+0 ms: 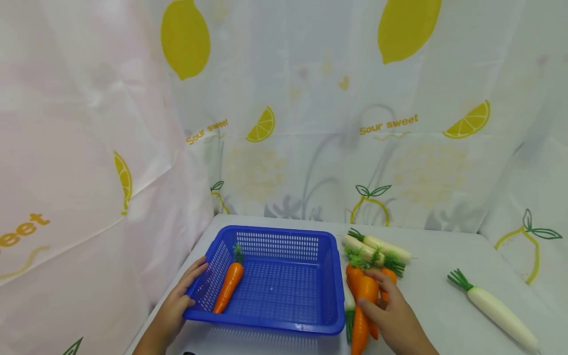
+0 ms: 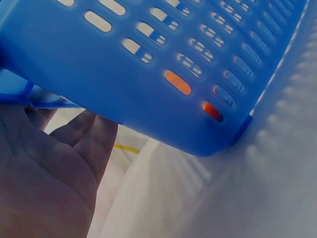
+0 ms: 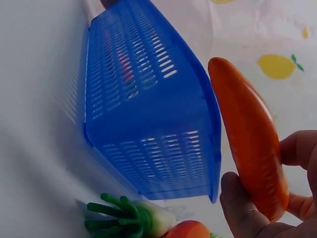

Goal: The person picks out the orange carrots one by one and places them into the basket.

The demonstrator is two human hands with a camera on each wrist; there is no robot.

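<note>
Early stage, by the look of it: one carrot (image 1: 229,288) in the basket (image 1: 284,291), the rest outside.
At the basket's left rim, the left hand (image 1: 175,301) touches, its grip hard to judge; just right of the basket, the right hand (image 1: 392,310) pinches a second carrot (image 1: 367,291) near other carrots (image 1: 353,277) and radishes (image 1: 387,247); a lone radish (image 1: 503,318) lies farther right. Behind the basket, the curtain (image 1: 310,79) reads "Sour sweet" twice.

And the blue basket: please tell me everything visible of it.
The blue basket is rectangular and open-topped, apparently plastic, with a solid rim, slotted walls and a perforated floor. It sits upright on the white table. The left hand holds its left rim; one orange carrot lies inside, near the left wall.
</note>
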